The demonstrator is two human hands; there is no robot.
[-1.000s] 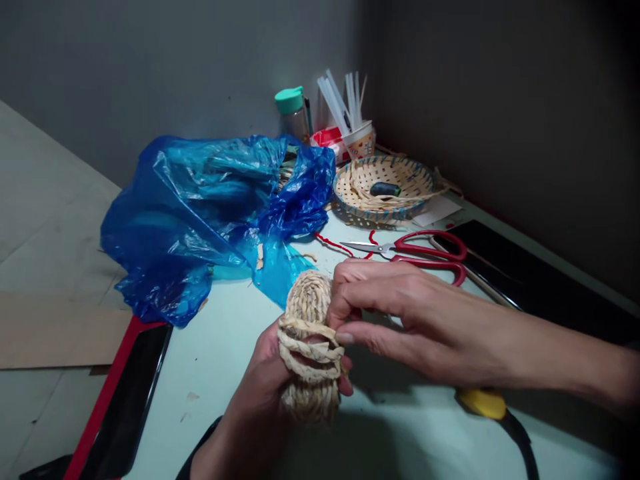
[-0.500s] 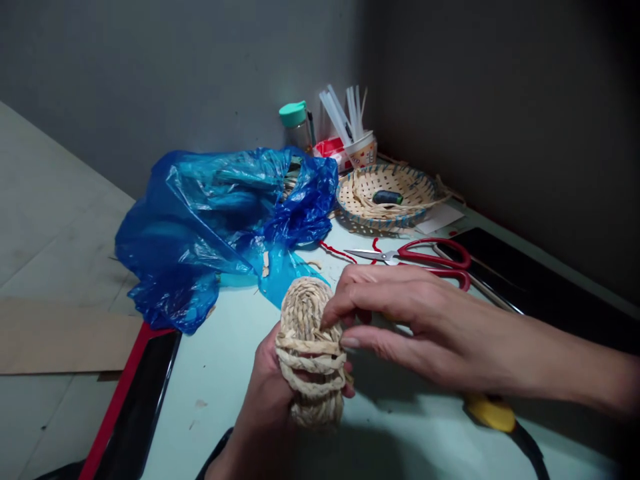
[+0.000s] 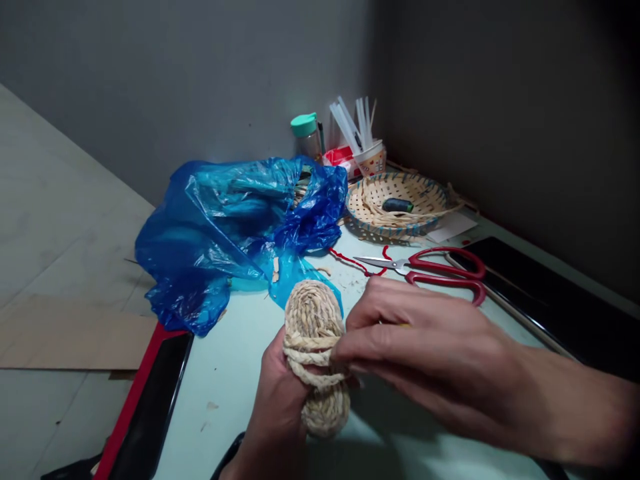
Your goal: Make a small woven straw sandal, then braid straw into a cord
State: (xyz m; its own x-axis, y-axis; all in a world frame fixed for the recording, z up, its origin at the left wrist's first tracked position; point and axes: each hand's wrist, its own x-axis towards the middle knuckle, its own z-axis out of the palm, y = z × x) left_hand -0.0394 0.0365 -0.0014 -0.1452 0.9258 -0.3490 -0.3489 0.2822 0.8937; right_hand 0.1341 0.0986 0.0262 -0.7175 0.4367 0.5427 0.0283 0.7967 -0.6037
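A small woven straw sandal (image 3: 314, 310), with braided strands crossing over its middle, is held upright above the table. My left hand (image 3: 283, 380) wraps it from beneath and the left side, its fingers mostly hidden behind. At the sandal's right edge my right hand (image 3: 425, 353) is closed, thumb and forefinger pinched against the end of the braided straps. Whether a strand lies between those fingertips is hidden. Beyond the right hand lie red-handled scissors (image 3: 420, 267), blades pointing left, next to a piece of red cord (image 3: 350, 260).
A crumpled blue plastic bag (image 3: 215, 220) covers the back left. Behind the scissors sits a woven basket (image 3: 360, 213) with a dark thread spool (image 3: 398, 205). A paper cup (image 3: 373, 160) of straws and a green-lidded jar (image 3: 306, 137) stand by the wall. A black panel (image 3: 530, 293) lies right.
My right hand has moved from the upper strap down to the straps' right edge, its fingers closing in. The view has shifted slightly, and the yellow-handled object is now mostly covered.
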